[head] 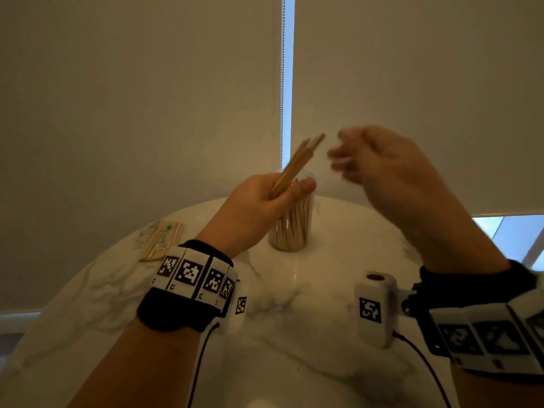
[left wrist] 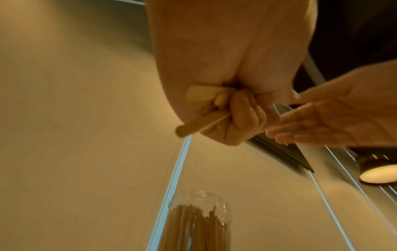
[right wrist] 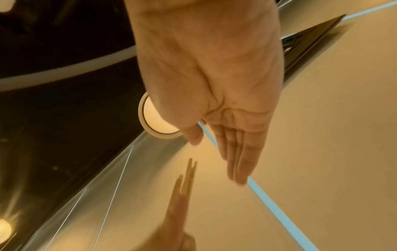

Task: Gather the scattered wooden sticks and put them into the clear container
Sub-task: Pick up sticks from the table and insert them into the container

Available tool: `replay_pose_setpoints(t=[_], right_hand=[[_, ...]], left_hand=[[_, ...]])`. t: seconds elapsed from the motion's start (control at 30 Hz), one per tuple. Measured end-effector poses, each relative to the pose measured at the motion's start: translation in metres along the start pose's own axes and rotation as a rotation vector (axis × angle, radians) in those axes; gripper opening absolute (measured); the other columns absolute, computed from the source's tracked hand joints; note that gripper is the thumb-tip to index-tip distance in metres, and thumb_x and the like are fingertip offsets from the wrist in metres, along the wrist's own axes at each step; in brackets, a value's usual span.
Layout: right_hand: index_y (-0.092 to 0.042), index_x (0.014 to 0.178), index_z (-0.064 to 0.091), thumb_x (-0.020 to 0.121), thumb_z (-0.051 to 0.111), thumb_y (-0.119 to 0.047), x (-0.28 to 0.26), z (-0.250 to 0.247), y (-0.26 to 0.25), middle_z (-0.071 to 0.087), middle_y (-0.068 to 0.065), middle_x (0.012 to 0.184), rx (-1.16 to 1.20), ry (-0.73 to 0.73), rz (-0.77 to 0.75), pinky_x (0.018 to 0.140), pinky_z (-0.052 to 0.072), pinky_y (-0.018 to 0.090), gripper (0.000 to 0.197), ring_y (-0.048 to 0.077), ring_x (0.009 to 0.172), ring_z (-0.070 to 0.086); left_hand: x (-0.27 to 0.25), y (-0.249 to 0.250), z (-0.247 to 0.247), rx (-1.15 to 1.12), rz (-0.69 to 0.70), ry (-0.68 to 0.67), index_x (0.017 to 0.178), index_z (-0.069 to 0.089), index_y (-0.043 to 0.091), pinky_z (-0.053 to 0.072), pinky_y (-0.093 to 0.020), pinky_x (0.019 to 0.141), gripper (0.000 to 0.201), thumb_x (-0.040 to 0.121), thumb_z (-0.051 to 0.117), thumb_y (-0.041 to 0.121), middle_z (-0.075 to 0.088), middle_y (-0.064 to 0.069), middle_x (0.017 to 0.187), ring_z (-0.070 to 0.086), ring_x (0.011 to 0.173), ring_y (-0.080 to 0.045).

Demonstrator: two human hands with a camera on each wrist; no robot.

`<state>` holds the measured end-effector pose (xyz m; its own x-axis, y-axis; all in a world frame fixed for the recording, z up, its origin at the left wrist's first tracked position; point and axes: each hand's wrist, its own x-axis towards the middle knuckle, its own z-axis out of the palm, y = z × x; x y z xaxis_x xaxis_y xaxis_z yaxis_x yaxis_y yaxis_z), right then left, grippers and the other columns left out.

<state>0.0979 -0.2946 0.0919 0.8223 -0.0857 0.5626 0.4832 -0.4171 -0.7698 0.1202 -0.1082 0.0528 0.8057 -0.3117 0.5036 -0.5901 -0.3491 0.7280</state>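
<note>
We held a bundle of wooden sticks (head: pixel 297 164) clamped in our left hand (head: pixel 265 201), long axis tilted up and right, directly above the clear container (head: pixel 291 228) on the counter (head: pixel 294 319). Our right hand (head: pixel 379 169) (fingers straight, holding nothing) hovered just beside the upper tips.

We see a bunch of pale flat sticks (head: pixel 297 163) tilted up to the right above the clear jar (head: pixel 290 228), which stands upright mid-table, packed with sticks.
</note>
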Motion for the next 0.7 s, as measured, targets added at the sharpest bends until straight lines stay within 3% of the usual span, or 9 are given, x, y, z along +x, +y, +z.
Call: replay_pose_setpoints(t=[0.07, 0.13, 0.2, 0.27, 0.43, 0.5, 0.57, 0.63, 0.7], right_hand=[[-0.031, 0.123, 0.064, 0.098, 0.04, -0.054, 0.001, -0.01, -0.008, 0.067, -0.009, 0.124, 0.041, 0.126, -0.048, 0.111, 0.041, 0.042, 0.041, 0.009, 0.119, 0.06], [-0.031, 0.146, 0.046, 0.103, 0.032, -0.055, -0.009, -0.009, -0.018, 0.048, -0.017, 0.146, -0.066, -0.002, -0.009, 0.114, 0.025, 0.021, 0.051, 0.001, 0.134, 0.042], [-0.028, 0.139, 0.054, 0.103, 0.028, -0.053, -0.019, 0.004, -0.024, 0.054, -0.019, 0.135, -0.157, -0.293, 0.082, 0.099, 0.033, 0.009, 0.051, 0.0, 0.122, 0.05], [-0.018, 0.116, 0.067, 0.104, 0.027, -0.051, -0.024, 0.015, -0.02, 0.07, -0.005, 0.113, -0.197, -0.454, 0.095, 0.093, 0.046, 0.022, 0.052, 0.01, 0.102, 0.063], [-0.017, 0.092, 0.064, 0.105, 0.035, -0.04, -0.015, 0.011, -0.007, 0.065, 0.001, 0.084, -0.43, -0.202, 0.01, 0.065, 0.047, 0.033, 0.039, 0.014, 0.075, 0.059], [-0.017, 0.079, 0.063, 0.102, 0.04, -0.035, -0.015, 0.014, -0.005, 0.064, 0.001, 0.072, -0.507, -0.196, -0.03, 0.055, 0.041, 0.03, 0.038, 0.013, 0.061, 0.057], [-0.016, 0.075, 0.067, 0.1, 0.041, -0.035, -0.018, 0.022, -0.003, 0.068, 0.001, 0.07, -0.542, -0.228, -0.047, 0.057, 0.05, 0.032, 0.041, 0.014, 0.06, 0.062], [-0.014, 0.075, 0.071, 0.099, 0.041, -0.036, -0.018, 0.029, -0.001, 0.07, 0.002, 0.071, -0.543, -0.217, -0.074, 0.066, 0.057, 0.037, 0.044, 0.017, 0.063, 0.066], [-0.012, 0.076, 0.072, 0.099, 0.042, -0.034, -0.017, 0.031, -0.003, 0.069, 0.002, 0.068, -0.497, -0.212, -0.072, 0.065, 0.057, 0.035, 0.044, 0.015, 0.061, 0.065]], left_hand=[[0.001, 0.001, 0.004, 0.192, 0.048, -0.066, 0.083, 0.061, -0.002, 0.038, -0.033, 0.055, 0.062, 0.09, 0.055, 0.059, 0.043, 0.003, 0.057, 0.04, 0.051, -0.01], [0.0, 0.007, 0.012, 0.321, 0.082, -0.102, 0.082, 0.063, 0.009, 0.041, -0.029, 0.057, 0.041, 0.094, 0.06, 0.048, 0.05, 0.003, 0.059, 0.045, 0.052, -0.007], [0.0, 0.013, 0.02, 0.344, 0.1, -0.123, 0.073, 0.056, 0.024, 0.039, -0.015, 0.055, 0.024, 0.095, 0.063, 0.029, 0.055, 0.01, 0.062, 0.055, 0.058, -0.002], [-0.002, 0.018, 0.022, 0.363, 0.114, -0.154, 0.073, 0.046, 0.038, 0.039, -0.004, 0.058, 0.037, 0.094, 0.064, 0.014, 0.05, 0.023, 0.065, 0.055, 0.062, 0.017], [-0.001, 0.015, 0.014, 0.505, 0.098, -0.122, 0.096, 0.063, 0.025, 0.036, -0.005, 0.058, 0.01, 0.092, 0.067, 0.033, 0.053, 0.017, 0.071, 0.053, 0.063, 0.005], [0.0, 0.016, 0.016, 0.439, 0.051, -0.117, 0.13, 0.053, 0.024, 0.039, -0.002, 0.062, 0.048, 0.087, 0.074, 0.033, 0.054, 0.019, 0.087, 0.056, 0.074, 0.002], [-0.001, 0.02, 0.019, 0.34, -0.004, -0.141, 0.154, 0.024, 0.024, 0.041, 0.001, 0.064, 0.089, 0.084, 0.078, 0.026, 0.053, 0.02, 0.086, 0.056, 0.073, 0.005], [-0.003, 0.023, 0.018, 0.351, -0.023, -0.168, 0.159, 0.0, 0.02, 0.042, 0.0, 0.059, 0.107, 0.085, 0.078, 0.026, 0.051, 0.019, 0.076, 0.052, 0.06, 0.007], [-0.003, 0.025, 0.014, 0.371, -0.011, -0.17, 0.158, -0.005, 0.015, 0.042, -0.001, 0.054, 0.11, 0.085, 0.076, 0.029, 0.046, 0.02, 0.07, 0.051, 0.051, 0.009]])
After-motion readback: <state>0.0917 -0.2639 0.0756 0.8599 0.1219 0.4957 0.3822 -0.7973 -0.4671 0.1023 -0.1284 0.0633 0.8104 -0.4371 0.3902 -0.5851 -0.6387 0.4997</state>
